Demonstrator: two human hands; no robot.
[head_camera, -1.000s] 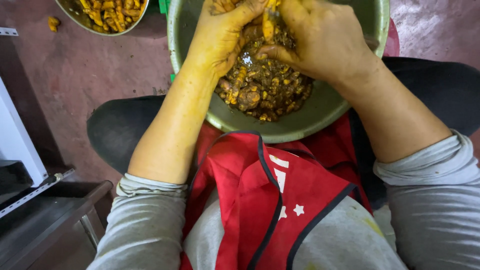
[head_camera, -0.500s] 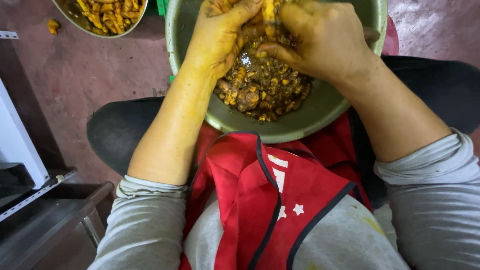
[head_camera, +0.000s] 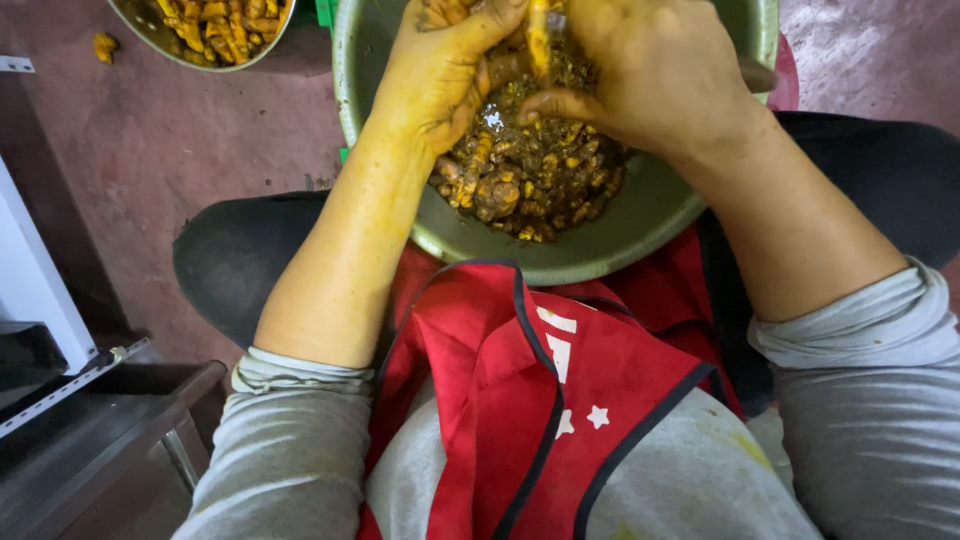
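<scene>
1. Yellow-stained skin is seen on both hands, which are held over a grey-green metal bowl (head_camera: 600, 262) resting in the lap.
2. A yellow root piece (head_camera: 538, 45) is gripped between the left hand (head_camera: 440, 75) and the right hand (head_camera: 655, 70); its long axis runs nearly straight up and down in the view, its far end cut off by the top edge.
3. The left fingers are curled shut around the root; the right thumb is pressed towards it, and the other right fingers are hidden.
4. Brown, wet root pieces (head_camera: 525, 175) are heaped in the bowl beneath the hands.
5. A second bowl (head_camera: 160, 38) of cleaner yellow roots is seen at upper left on the reddish floor (head_camera: 170, 140).
6. A red apron (head_camera: 520, 400) with white star shapes is worn below the bowl.
</scene>
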